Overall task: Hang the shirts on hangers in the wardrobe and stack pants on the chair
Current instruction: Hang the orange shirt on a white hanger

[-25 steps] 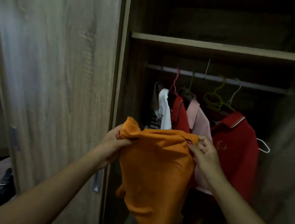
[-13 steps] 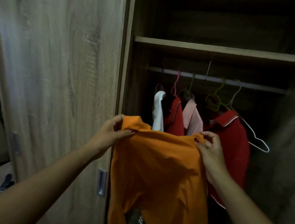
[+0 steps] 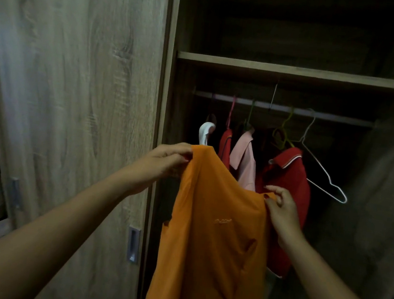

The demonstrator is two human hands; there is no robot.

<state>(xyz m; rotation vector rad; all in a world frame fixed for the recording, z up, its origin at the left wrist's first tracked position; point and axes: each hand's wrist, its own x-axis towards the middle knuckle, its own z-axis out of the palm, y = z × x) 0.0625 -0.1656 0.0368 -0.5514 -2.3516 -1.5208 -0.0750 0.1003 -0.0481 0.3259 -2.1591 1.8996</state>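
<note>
Door: A wooden wardrobe door [image 3: 72, 109] is seen on the left. A small metal handle [image 3: 133, 244] is set low by its right edge.
Left hand: The left hand [image 3: 165, 158] is held up just past the door's edge. Its fingers are curled round the top left corner of the orange shirt.
Orange shirt: The orange shirt [image 3: 210, 238] is held up between the two hands, in front of the open wardrobe. Its long side runs up and down, with the top end up. Its top edge is tilted, high at the left hand and lower at the right hand. A small logo is seen on the side facing the camera.
Hung clothes: A white piece [image 3: 205, 133], a pink shirt [image 3: 243, 160] and a red shirt [image 3: 287, 175] are hung behind it on the rail [image 3: 331, 118].
Right hand: The shirt's top right corner is pinched by the right hand [image 3: 283, 209] between thumb and fingers.
Hanger: A bare white wire hanger [image 3: 324, 177] is hung furthest right, tilted down to the right.
Shelf: A wooden shelf [image 3: 299, 71] is fixed above the rail.
</note>
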